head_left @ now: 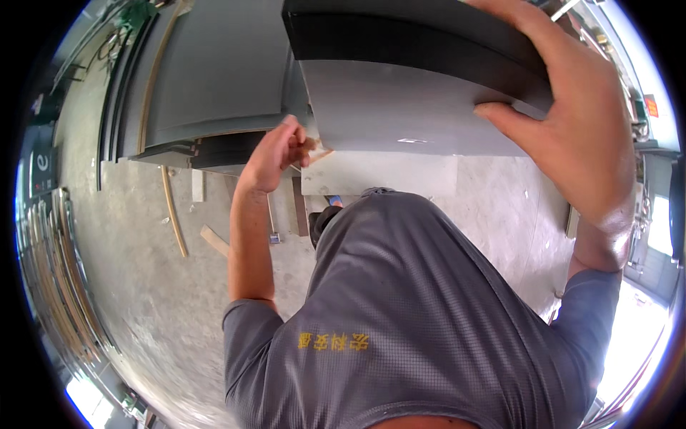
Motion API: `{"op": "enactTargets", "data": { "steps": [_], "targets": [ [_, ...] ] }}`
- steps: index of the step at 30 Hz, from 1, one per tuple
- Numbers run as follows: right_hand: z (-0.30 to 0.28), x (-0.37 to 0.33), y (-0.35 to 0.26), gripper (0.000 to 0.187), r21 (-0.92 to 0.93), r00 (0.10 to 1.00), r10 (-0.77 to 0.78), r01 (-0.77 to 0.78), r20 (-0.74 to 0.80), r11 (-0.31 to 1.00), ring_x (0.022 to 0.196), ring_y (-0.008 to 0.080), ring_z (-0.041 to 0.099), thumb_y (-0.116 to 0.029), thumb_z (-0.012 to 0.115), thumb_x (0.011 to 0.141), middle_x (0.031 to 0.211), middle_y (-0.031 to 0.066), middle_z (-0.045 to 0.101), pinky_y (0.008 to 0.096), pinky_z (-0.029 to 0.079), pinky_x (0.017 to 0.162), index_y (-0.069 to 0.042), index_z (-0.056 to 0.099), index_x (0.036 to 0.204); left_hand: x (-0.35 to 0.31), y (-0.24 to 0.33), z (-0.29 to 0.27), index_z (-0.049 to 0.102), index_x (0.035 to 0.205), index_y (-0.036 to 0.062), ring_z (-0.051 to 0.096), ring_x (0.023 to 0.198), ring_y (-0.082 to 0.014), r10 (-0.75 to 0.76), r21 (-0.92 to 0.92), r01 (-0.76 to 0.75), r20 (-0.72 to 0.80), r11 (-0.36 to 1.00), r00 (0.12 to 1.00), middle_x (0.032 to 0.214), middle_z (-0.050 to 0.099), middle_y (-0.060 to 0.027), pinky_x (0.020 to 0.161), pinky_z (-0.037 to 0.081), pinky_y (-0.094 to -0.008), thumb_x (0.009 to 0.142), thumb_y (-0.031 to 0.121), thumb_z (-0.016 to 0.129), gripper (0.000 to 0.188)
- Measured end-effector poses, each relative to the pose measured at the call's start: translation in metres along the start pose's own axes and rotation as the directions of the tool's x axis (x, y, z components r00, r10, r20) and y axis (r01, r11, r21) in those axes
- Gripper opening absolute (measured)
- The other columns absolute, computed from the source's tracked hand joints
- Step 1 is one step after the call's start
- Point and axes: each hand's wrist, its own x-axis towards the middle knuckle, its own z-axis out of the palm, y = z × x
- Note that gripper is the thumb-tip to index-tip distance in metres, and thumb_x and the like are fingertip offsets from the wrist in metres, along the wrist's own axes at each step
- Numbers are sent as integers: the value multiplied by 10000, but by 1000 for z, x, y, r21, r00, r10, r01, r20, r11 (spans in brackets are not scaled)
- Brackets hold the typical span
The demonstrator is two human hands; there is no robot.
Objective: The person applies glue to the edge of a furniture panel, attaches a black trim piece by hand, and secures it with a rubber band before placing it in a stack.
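A grey panel [400, 107] with a thick black edge strip [414, 44] stands tilted in front of me at the upper right. My right hand [575, 118] clasps its right end, the thumb on the grey face and the fingers over the black edge. Beside the panel's lower left corner, my left hand [280, 154] is raised with its fingers curled. A thin light-brown sliver [321, 155] shows at its fingertips; whether the fingers hold it is unclear. Below the panel lies a pale flat board [382, 171].
A large dark-grey panel [221, 68] lies at the upper left, with a wooden strip [158, 71] along it. Offcuts such as a narrow wood strip [174, 211] lie on the concrete floor [150, 279]. Long bars [61, 279] are stacked at the far left.
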Motion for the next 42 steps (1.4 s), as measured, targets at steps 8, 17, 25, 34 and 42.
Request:
{"op": "enactTargets", "data": {
  "steps": [8, 17, 25, 34, 42],
  "targets": [
    [0, 4, 0, 655, 158, 998, -19, 28, -55, 987, 917, 340, 715, -24, 832, 681, 1033, 155, 714, 391, 564, 800, -128, 607, 1287, -62, 135, 58, 450, 848, 171, 331, 459, -61, 425, -39, -431, -109, 902, 899, 848, 631, -126, 460, 319, -239, 1094, 519, 354, 438],
    [-4, 3, 0, 638, 46, 991, -97, 101, -89, 994, 860, 346, 703, -105, 847, 706, 960, 138, 708, 431, 546, 734, -116, 570, 1281, -128, 232, 204, 476, 938, 192, 431, 566, -97, 702, 51, -724, 206, 688, 682, 1167, 615, -307, 513, 341, -204, 1039, 665, 200, 557],
    [0, 8, 1, 656, 119, 992, -60, 73, -113, 990, 870, 356, 705, -54, 862, 658, 954, 164, 716, 416, 546, 766, -119, 613, 1261, -121, 143, 187, 463, 945, 71, 594, 726, -191, 793, 228, -852, 313, 472, 523, 1012, 649, -262, 612, 507, -277, 974, 342, 540, 283],
    [-6, -5, -11, 472, 212, 998, -10, 22, -55, 977, 830, 359, 699, -55, 869, 653, 933, 151, 709, 389, 529, 732, -57, 644, 1068, -65, 81, 129, 675, 1085, -42, 727, 924, -251, 992, 554, -833, 114, -15, 58, 1110, 732, -212, 786, 575, -311, 819, 31, 744, 285],
    [-12, 15, 0, 310, 290, 998, -53, 45, 21, 956, 679, 324, 638, -161, 849, 782, 763, 154, 648, 372, 469, 634, -27, 621, 945, -16, 87, 160, 692, 1193, -36, 738, 943, -263, 999, 290, -957, -28, -18, -27, 1104, 735, -198, 811, 582, -314, 729, -116, 808, 485]
  ]
}}
